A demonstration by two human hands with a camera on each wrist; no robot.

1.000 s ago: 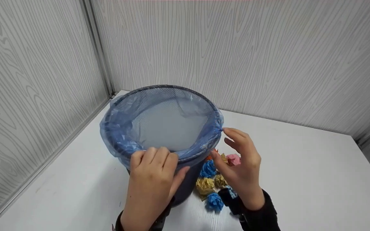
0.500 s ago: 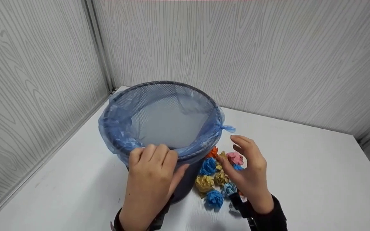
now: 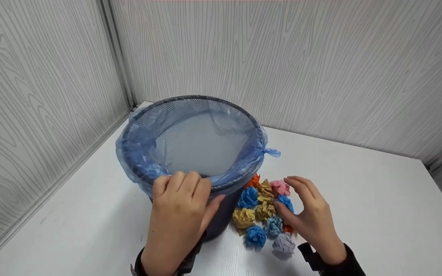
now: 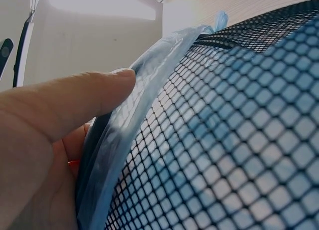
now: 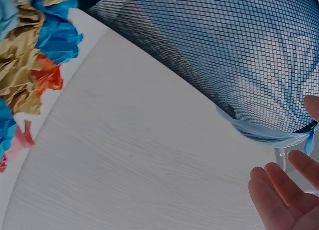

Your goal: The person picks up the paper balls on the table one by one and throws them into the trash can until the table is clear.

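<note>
The left grip (image 3: 180, 203) curls over the bin's (image 3: 190, 153) near rim, pinching the liner (image 3: 138, 153). The right grip (image 3: 307, 214), spread, hovers over paper balls (image 3: 261, 211). Tugging could slip the liner off; a loose grab might scatter balls across the desk (image 3: 359, 191).

Right hand (image 3: 313, 214): lowers from bag knot (image 3: 271, 152), frame centre | now over paper balls (image 3: 261, 209), lower centre.

The person is wearing black sleeves (image 3: 353, 260) and a black strap (image 3: 188, 262) on each wrist; both hands are bare.
</note>
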